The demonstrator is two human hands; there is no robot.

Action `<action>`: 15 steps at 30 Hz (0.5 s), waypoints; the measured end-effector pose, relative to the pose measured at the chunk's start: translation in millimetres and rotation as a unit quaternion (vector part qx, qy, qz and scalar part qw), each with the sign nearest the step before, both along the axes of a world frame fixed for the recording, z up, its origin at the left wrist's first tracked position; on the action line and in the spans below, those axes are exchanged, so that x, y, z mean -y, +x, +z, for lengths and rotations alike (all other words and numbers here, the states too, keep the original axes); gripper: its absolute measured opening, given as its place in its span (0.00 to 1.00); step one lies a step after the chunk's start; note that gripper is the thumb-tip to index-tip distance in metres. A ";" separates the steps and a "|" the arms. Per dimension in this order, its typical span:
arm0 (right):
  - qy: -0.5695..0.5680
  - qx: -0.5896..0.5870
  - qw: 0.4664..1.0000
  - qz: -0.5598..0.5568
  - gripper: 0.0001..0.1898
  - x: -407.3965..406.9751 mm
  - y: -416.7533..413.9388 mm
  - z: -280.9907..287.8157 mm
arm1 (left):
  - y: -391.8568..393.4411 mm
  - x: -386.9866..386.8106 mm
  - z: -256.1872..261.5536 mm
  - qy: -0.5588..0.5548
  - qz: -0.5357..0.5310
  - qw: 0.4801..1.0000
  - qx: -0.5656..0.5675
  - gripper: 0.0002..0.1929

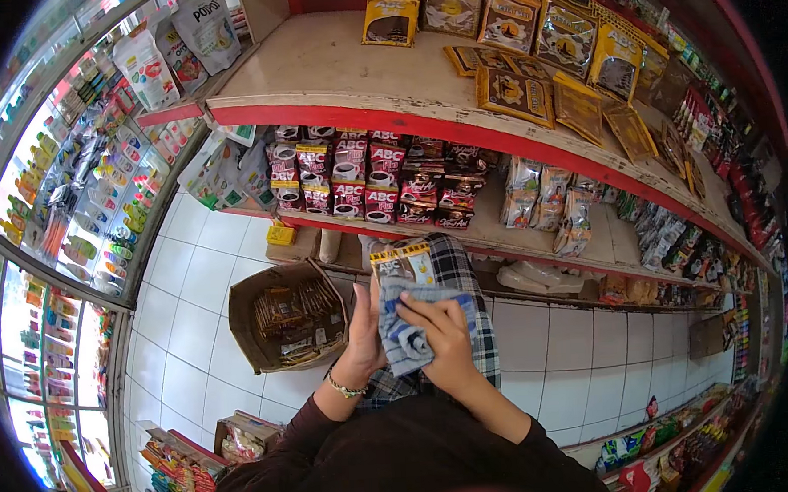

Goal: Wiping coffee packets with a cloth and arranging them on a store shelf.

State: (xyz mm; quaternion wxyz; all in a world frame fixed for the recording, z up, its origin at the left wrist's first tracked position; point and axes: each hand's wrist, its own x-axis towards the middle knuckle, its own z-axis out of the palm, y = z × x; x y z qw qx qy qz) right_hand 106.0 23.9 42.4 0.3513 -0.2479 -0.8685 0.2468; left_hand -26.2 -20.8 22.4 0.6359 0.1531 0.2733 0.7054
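Over my lap, a yellow-topped ABC coffee packet [403, 264] rests against my left hand [364, 331], thumb up along its left side and the other fingers hidden behind. My right hand [447, 333] grips a folded blue-grey striped cloth [396, 316] and presses it on the front of the packet. The cloth covers the packet's lower part. Under both hands lie my knees in black-and-white plaid fabric [458, 262]. Left of my left hand, an open cardboard box [246, 324] on the floor holds several brown and gold packets [297, 304].
Before me, a red-edged wooden shelf [318, 69] bears standing and loose coffee packets [513, 96]. Red ABC Plus packets [349, 171] hang or stand on the tier below. Glass cases [84, 195] with bottles flank the left. Behind me sit a small carton [247, 437] and low racks [671, 438].
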 end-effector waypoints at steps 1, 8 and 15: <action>0.000 -0.001 1.000 -0.001 0.28 -2.9 -1.1 1.9 | 1.8 3.3 -1.8 -0.026 -0.043 0.998 0.026 0.37; 0.030 0.059 0.998 -0.015 0.31 -9.8 -8.5 9.5 | 14.1 7.5 -0.9 -0.075 -0.026 0.997 0.008 0.41; 0.027 0.093 0.991 0.089 0.27 1.7 12.5 -0.7 | -16.7 -3.9 3.6 0.075 0.011 0.994 0.072 0.35</action>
